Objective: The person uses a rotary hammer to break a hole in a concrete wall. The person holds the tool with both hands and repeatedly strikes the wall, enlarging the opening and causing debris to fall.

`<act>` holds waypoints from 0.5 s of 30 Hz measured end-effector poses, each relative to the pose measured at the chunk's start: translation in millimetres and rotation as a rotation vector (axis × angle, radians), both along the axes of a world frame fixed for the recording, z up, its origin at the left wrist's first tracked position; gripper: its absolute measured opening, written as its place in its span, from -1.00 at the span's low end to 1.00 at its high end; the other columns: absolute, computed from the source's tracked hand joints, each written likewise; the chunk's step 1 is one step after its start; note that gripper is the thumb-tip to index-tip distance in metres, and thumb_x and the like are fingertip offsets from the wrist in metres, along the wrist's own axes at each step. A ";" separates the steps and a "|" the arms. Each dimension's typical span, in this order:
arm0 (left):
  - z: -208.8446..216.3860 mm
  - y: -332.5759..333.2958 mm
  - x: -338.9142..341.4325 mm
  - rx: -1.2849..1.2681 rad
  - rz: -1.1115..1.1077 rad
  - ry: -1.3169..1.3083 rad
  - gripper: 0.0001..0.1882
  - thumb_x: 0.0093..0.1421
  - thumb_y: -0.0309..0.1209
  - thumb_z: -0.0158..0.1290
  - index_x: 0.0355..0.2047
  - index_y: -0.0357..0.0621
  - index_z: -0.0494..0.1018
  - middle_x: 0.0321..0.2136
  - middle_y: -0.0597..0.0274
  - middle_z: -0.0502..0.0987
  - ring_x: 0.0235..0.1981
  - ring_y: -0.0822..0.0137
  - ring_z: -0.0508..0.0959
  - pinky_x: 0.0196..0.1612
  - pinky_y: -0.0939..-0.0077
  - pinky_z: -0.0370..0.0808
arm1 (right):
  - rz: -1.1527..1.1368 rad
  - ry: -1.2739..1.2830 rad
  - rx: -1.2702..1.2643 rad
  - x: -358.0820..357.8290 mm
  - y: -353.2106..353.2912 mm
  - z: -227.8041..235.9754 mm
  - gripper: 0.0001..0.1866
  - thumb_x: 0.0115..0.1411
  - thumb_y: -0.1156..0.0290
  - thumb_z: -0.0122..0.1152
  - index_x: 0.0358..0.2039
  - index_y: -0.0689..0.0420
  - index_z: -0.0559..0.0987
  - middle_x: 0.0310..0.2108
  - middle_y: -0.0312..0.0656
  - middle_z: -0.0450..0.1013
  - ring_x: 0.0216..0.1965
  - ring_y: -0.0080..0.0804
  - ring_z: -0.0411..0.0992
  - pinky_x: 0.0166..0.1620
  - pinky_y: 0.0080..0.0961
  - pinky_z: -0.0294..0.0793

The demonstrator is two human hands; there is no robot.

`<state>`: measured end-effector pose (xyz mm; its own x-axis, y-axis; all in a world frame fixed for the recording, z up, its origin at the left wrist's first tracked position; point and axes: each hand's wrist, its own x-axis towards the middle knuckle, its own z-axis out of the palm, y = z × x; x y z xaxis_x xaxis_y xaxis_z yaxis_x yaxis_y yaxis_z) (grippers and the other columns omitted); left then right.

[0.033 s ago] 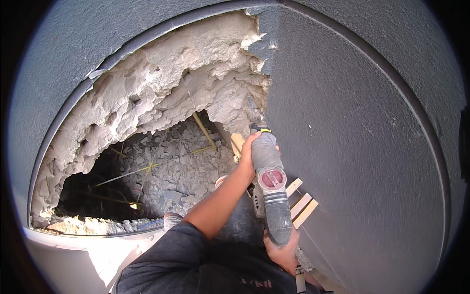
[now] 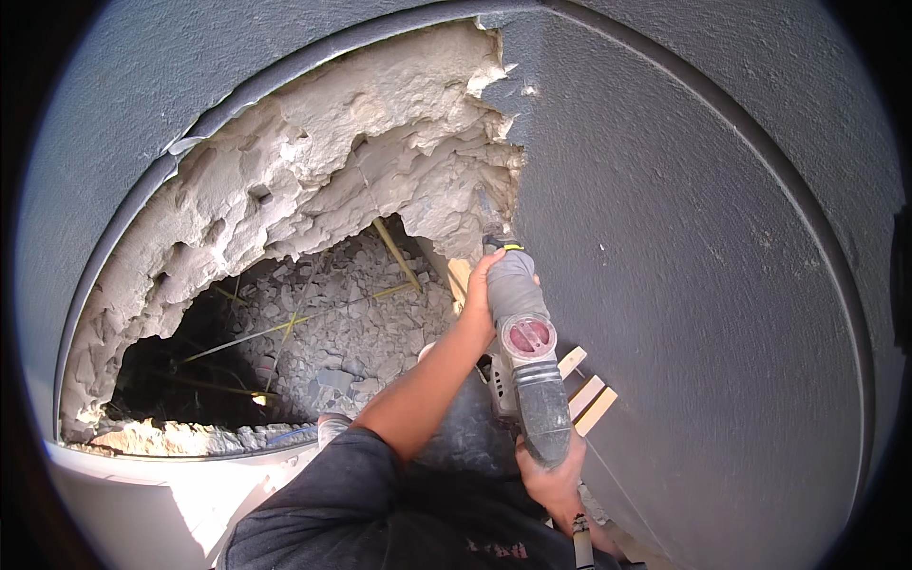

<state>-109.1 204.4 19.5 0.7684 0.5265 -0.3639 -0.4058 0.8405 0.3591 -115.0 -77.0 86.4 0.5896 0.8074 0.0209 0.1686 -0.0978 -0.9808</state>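
A grey, dusty rotary hammer (image 2: 520, 294) with a round red cap is held in both my hands, its front pointing up at the wall. Near the yellow-and-black collar, my left hand (image 2: 482, 294) wraps the front of the body. My right hand (image 2: 556, 477) is closed round the grip at the rear, partly hidden by the housing. The front end meets the ragged edge of the broken masonry (image 2: 418, 157), beside the dark grey rendered wall (image 2: 665, 266). The bit itself is hardly visible.
Left of the hammer a hole opens onto rubble (image 2: 351, 323), crossed by yellowish strips (image 2: 397, 252). Pale wooden pieces (image 2: 596, 410) stand right of the tool. A dark curved trim (image 2: 313, 49) borders the broken area above. A white ledge (image 2: 142, 480) runs at lower left.
The hammer's rear and my right hand have shifted slightly to the right. My left hand stays at nearly the same place on the tool.
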 end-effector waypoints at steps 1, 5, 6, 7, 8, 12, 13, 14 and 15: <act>3.5 14.6 11.3 -0.017 0.010 0.033 -0.39 0.14 0.10 0.18 -0.09 -0.20 0.41 -0.37 -0.07 0.58 -0.37 -0.01 0.62 -0.29 0.05 0.64 | -0.012 -0.006 0.023 6.3 14.1 5.1 -0.78 0.06 0.52 0.35 -0.27 0.29 0.56 -0.41 -0.18 0.57 -0.38 -0.48 0.52 -0.26 -0.44 0.52; -9.4 80.7 50.6 -0.077 0.027 0.020 -0.39 0.14 0.09 0.18 -0.07 -0.17 0.39 -0.38 -0.07 0.57 -0.38 0.00 0.62 -0.33 0.07 0.64 | 0.008 -0.012 0.034 40.9 76.7 10.0 -0.78 0.05 0.53 0.34 -0.27 0.30 0.56 -0.43 -0.15 0.57 -0.40 -0.43 0.54 -0.26 -0.42 0.54; -14.7 90.9 57.2 -0.090 0.029 0.014 -0.39 0.14 0.09 0.18 -0.06 -0.17 0.39 -0.38 -0.07 0.57 -0.39 0.00 0.61 -0.34 0.07 0.64 | 0.034 -0.043 0.046 48.9 87.7 3.6 -0.76 0.04 0.53 0.35 -0.25 0.30 0.57 -0.44 -0.12 0.59 -0.41 -0.39 0.58 -0.25 -0.40 0.57; -20.3 99.7 61.9 -0.104 0.031 0.007 -0.39 0.14 0.09 0.18 -0.06 -0.16 0.39 -0.38 -0.06 0.57 -0.39 0.00 0.61 -0.35 0.06 0.63 | 0.059 -0.075 0.058 56.6 97.6 -3.7 -0.74 0.03 0.52 0.37 -0.24 0.30 0.58 -0.44 -0.10 0.60 -0.42 -0.35 0.61 -0.25 -0.39 0.59; -26.2 104.0 64.4 -0.119 0.028 0.002 -0.39 0.14 0.10 0.18 -0.05 -0.16 0.39 -0.39 -0.06 0.56 -0.39 0.00 0.61 -0.36 0.06 0.63 | 0.059 -0.049 0.049 60.1 100.9 -14.7 -0.71 0.01 0.52 0.38 -0.22 0.30 0.58 -0.43 -0.07 0.61 -0.40 -0.29 0.63 -0.22 -0.36 0.60; -46.9 116.5 69.4 -0.089 -0.075 -0.040 -0.40 0.11 0.08 0.22 -0.06 -0.14 0.43 -0.35 -0.06 0.58 -0.40 0.05 0.64 -0.28 0.02 0.66 | 0.039 -0.006 0.016 67.1 106.1 -46.9 -0.70 0.00 0.52 0.38 -0.22 0.30 0.59 -0.42 -0.09 0.60 -0.38 -0.34 0.61 -0.21 -0.37 0.60; -52.7 113.4 71.1 -0.092 -0.058 -0.018 -0.40 0.11 0.07 0.22 -0.06 -0.15 0.43 -0.35 -0.06 0.58 -0.40 0.05 0.64 -0.28 0.02 0.66 | 0.036 0.008 0.013 68.9 104.0 -46.8 -0.70 -0.01 0.52 0.38 -0.22 0.30 0.59 -0.41 -0.10 0.60 -0.38 -0.35 0.61 -0.21 -0.37 0.59; -51.5 111.0 75.2 -0.087 -0.040 0.001 -0.40 0.11 0.07 0.23 -0.06 -0.15 0.43 -0.35 -0.06 0.58 -0.40 0.05 0.64 -0.28 0.02 0.66 | 0.032 0.019 0.017 73.4 103.0 -46.2 -0.70 -0.01 0.52 0.39 -0.22 0.29 0.59 -0.41 -0.10 0.60 -0.38 -0.36 0.60 -0.21 -0.37 0.59; -50.0 108.5 80.1 -0.077 -0.023 0.036 -0.39 0.11 0.08 0.21 -0.05 -0.15 0.42 -0.35 -0.06 0.58 -0.41 0.04 0.63 -0.30 0.03 0.65 | 0.025 0.016 0.015 79.5 101.2 -48.9 -0.70 -0.01 0.52 0.38 -0.23 0.29 0.58 -0.41 -0.11 0.60 -0.38 -0.37 0.59 -0.21 -0.38 0.58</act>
